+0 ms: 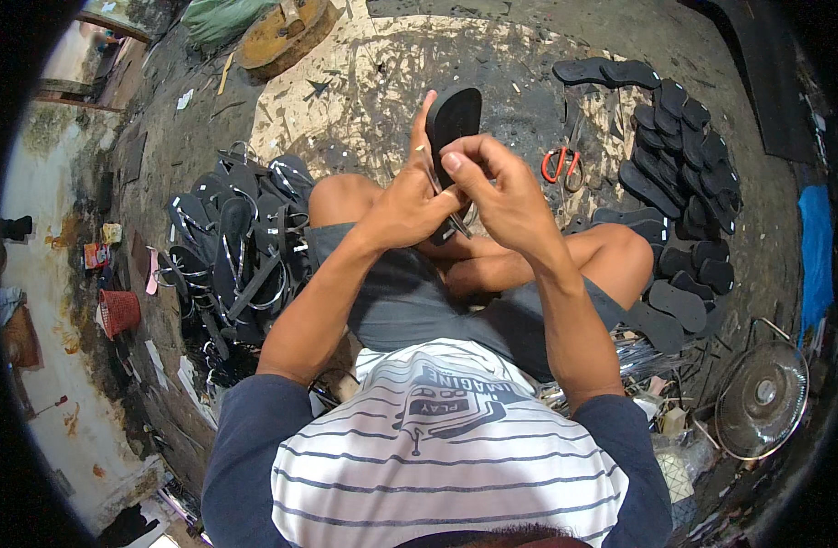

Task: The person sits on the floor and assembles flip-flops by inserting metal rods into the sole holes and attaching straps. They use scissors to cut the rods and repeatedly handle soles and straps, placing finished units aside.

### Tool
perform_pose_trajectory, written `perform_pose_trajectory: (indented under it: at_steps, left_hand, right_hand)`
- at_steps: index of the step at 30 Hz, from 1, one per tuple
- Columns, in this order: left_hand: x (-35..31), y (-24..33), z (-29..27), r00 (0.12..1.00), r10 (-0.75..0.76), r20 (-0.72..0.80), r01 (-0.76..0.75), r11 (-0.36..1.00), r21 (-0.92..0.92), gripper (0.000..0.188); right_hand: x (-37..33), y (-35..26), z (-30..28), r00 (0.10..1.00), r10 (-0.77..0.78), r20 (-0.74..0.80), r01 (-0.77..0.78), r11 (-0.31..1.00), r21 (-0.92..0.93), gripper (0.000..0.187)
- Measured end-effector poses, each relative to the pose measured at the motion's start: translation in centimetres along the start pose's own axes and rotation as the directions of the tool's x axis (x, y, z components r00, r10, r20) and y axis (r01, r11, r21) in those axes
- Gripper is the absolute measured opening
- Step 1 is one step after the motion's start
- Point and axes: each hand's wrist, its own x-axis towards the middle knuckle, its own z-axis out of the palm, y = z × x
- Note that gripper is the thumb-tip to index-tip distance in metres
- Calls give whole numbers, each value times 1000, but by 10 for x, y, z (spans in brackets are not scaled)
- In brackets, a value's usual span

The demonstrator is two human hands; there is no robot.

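Upright in front of me stands a black flip-flop sole, gripped along its left side by my left hand. A thin, shiny strap shows between my hands, against the sole. My right hand is closed in a pinch at the middle of the sole; whatever sits between its thumb and finger is too small to make out. On the floor beyond my right knee lie scissors with red-orange handles.
Left of my legs is a heap of black flip-flops with shiny straps. Black soles lie in overlapping rows to the right. A round fan grille is at the lower right, a rusty round block at the far left, and a red basket by the wall.
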Motion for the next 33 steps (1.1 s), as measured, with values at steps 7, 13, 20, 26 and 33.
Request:
perform_pose_trajectory:
  at_steps: [7,13,20,26,33]
  left_hand:
    - [-6,24,6,998,-47,-33,54,974,220,109]
    - [-4,-9,-4,992,-32,-125,11,986,-168,34]
    - [-3,-10,-2,993,36,-115,-43,997,-57,43]
    - [-5,-8,8,952,244,-187,-152,903,402,54]
    - [-1,-21,8,925,285,-252,-180,911,370,60]
  right_hand:
    - [-3,4,-3,999,33,-21,-35,996,-87,21]
    - [-3,-15,-8,992,-55,-115,30,977,-212,19]
    - [-4,-12,-1,913,-405,-48,263,675,-689,13]
    - [1,-9,6,874,-485,-17,329,617,-715,14]
    - [13,10,7,884,-463,-57,341,725,-599,15]
